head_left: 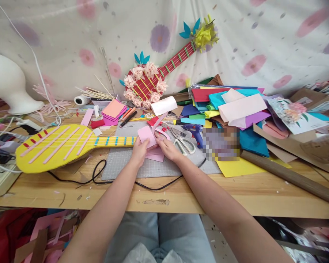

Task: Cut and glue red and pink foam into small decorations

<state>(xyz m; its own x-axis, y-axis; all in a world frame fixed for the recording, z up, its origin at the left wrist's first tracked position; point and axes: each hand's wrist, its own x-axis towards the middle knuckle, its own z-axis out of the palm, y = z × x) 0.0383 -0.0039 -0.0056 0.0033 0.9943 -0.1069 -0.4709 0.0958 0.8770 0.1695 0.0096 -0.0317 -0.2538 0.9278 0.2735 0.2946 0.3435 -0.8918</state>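
Observation:
A square of pink paper (146, 134) is pinched in my left hand (139, 152), its thumb lying across the front. My right hand (168, 147) closes on the right side of the same paper, fingertips partly hidden. A narrow pink strip (159, 121) curls upward from beside the right fingertips. Below both hands, more pink paper (155, 155) lies on the grey cutting mat (126, 165). Just right of my right hand rest scissors with white handles (185, 143) and a blue glue gun (195, 134).
A yellow cardboard guitar (55, 148) lies at left. Behind stands a red one (146, 86) with paper flowers. Folded coloured paper (241, 106) is heaped at right, near a brown tube (287, 175). A black cable (156, 188) crosses the front; a white lamp (9, 82) stands at left.

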